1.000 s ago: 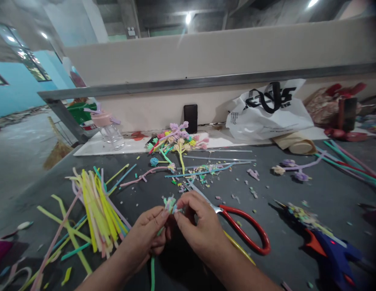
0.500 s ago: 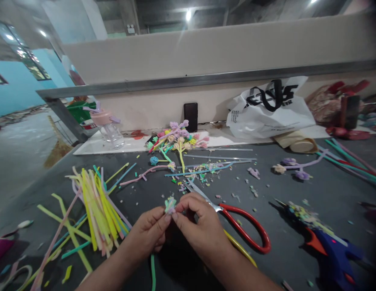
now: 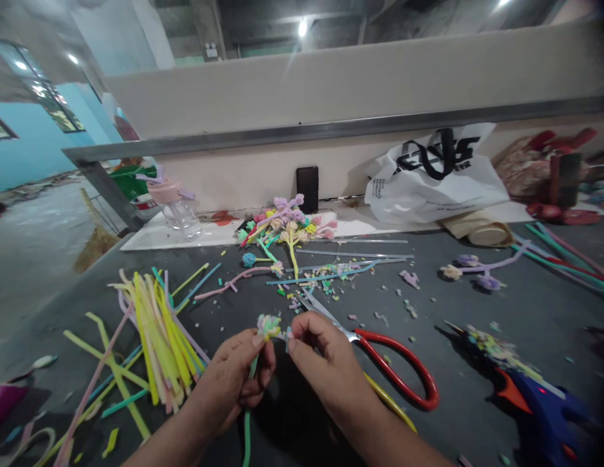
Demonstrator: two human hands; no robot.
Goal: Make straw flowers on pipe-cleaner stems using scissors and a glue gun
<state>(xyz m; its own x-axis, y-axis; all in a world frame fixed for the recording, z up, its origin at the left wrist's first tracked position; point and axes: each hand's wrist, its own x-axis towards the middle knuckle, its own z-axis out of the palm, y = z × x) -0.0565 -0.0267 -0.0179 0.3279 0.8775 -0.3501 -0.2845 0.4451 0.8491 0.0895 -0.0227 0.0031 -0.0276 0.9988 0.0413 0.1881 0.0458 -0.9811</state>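
My left hand (image 3: 243, 373) pinches a small pastel pipe-cleaner flower (image 3: 269, 326) just under its head. Its green stem (image 3: 247, 431) hangs down below the fingers. Close on the right, my right hand (image 3: 318, 350) pinches a tiny pale blue piece (image 3: 289, 337) between thumb and forefinger; a thin whitish strand seems to run from it to the flower. Scissors (image 3: 396, 363) with red handles lie partly behind my right hand. A blue glue gun (image 3: 535, 389), strewn with cut bits, rests farther right.
Loose pipe cleaners (image 3: 158, 337), mostly yellow, lie at left. Finished flowers (image 3: 287, 220) are piled at the back, near glue sticks (image 3: 355, 251) and scattered trimmings. Along the wall stand a bottle (image 3: 178, 207), a phone (image 3: 307, 189) and a white bag (image 3: 433, 178).
My hands have moved apart slightly. The flower has shifted a little left and up with my left hand, while my right hand has drawn back from it holding the small piece.
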